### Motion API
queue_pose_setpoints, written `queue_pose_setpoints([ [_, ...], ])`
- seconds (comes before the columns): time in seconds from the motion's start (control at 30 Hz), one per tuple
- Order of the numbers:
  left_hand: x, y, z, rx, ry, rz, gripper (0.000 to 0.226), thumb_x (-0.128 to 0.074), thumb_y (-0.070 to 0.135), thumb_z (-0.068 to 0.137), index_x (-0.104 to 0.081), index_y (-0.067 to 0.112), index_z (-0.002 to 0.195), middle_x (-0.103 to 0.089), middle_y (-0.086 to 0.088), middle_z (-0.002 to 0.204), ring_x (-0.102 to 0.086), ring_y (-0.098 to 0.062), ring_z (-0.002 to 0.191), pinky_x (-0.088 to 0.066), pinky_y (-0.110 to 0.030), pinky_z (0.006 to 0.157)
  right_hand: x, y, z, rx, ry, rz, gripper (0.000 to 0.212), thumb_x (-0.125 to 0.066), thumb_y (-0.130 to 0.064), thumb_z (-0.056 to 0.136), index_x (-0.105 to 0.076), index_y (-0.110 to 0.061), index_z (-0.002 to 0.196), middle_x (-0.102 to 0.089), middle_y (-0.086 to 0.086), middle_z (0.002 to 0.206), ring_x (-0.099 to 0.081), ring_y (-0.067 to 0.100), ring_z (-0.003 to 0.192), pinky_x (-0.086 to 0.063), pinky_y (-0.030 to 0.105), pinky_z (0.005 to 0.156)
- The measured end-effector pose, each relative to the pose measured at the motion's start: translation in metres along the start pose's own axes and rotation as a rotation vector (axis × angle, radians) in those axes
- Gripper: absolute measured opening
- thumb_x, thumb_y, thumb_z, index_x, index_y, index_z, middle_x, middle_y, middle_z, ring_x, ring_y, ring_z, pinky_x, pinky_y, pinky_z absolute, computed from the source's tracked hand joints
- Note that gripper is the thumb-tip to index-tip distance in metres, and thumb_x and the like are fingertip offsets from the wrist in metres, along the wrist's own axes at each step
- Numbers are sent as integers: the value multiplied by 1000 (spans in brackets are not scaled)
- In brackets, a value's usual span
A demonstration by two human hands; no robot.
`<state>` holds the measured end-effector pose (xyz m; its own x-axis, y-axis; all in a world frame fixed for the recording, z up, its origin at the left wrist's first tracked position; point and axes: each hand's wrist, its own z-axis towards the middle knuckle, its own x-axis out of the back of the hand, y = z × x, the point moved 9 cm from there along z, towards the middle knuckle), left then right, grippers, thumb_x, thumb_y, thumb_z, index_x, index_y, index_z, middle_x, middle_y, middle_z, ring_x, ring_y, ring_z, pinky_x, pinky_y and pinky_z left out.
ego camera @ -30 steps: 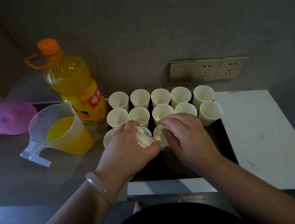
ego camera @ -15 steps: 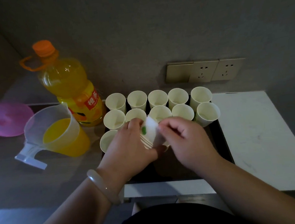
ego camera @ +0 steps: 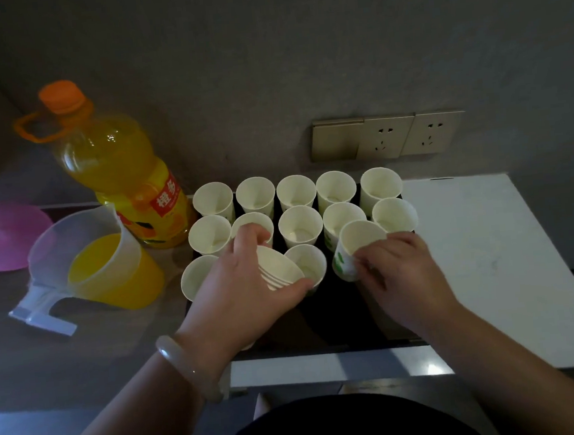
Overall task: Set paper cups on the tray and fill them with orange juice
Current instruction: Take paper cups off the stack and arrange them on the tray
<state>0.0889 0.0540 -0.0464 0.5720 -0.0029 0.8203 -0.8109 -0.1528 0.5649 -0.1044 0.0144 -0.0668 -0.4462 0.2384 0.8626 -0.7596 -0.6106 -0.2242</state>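
Observation:
A black tray (ego camera: pixel 341 319) holds several empty white paper cups in rows, such as the back-row cup (ego camera: pixel 295 191). My left hand (ego camera: pixel 246 289) grips a stack of nested cups (ego camera: pixel 277 269) lying on its side over the tray's front left. My right hand (ego camera: pixel 400 273) holds a single cup with green print (ego camera: pixel 353 250), tilted, in the front row at the tray's right. A bottle of orange juice (ego camera: pixel 116 165) with an orange cap stands left of the tray. In front of it is a clear jug (ego camera: pixel 100 266) partly full of juice.
A pink funnel (ego camera: pixel 2 236) lies at the far left on the dark counter. A white marble slab (ego camera: pixel 502 262) extends right of the tray. Wall sockets (ego camera: pixel 406 136) sit on the grey wall behind. The counter's front edge is close to my body.
My right hand pulled one cup off the stack and moved it right, down to the tray's front row. My left hand stayed over the tray holding the stack.

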Motion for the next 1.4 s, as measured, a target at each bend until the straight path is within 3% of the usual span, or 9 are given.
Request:
queue_pose_setpoints([
  [0.4,-8,-4,-1,-2,-64,-65,89,-85,52,59,-24,40,122,-39,13,116,-43,-3,99,-34,-8,68,-41,3,-15,87,-121,-52,22,-49,-23,87,-66,-19,76,-65,-6,69,-63,20,66,-39,33,90],
  [0.63,-11,-5,-2,-21,-49,-67,97,-86,49,59,-24,37,132,-40,12,124,-38,0,101,-33,-3,67,-41,1,-16,72,-155,-31,27,-45,-26,89,-68,-20,76,-66,-5,70,-64,20,69,-38,33,94],
  [0.8,-10,2,-3,-34,-18,-67,103,-83,55,60,-24,34,141,-42,13,132,-33,4,104,-31,-14,88,-42,1,-17,71,-170,-14,25,-46,-25,88,-70,-21,80,-66,-6,73,-65,18,72,-37,33,97],
  [1.0,-12,10,-6,-54,3,-55,95,-79,60,61,-29,33,138,-41,21,118,-38,2,102,-34,-18,85,-44,0,-16,74,-191,-2,24,-47,-25,88,-69,-21,81,-65,-7,73,-64,18,73,-35,32,99],
  [1.23,-18,18,-8,-35,-27,-68,87,-73,63,65,-28,37,135,-46,14,111,-46,-8,98,-39,-20,79,-42,4,-17,66,-223,43,23,-49,-29,83,-69,-18,89,-67,-4,82,-66,21,79,-32,34,104],
  [1.4,-21,25,-7,-29,-25,10,91,-73,64,66,-27,31,137,-51,8,115,-48,-9,99,-40,-20,79,7,-8,2,40,-59,164,35,-53,-32,83,-69,-13,107,-71,0,100,-60,15,96,-35,33,104],
])
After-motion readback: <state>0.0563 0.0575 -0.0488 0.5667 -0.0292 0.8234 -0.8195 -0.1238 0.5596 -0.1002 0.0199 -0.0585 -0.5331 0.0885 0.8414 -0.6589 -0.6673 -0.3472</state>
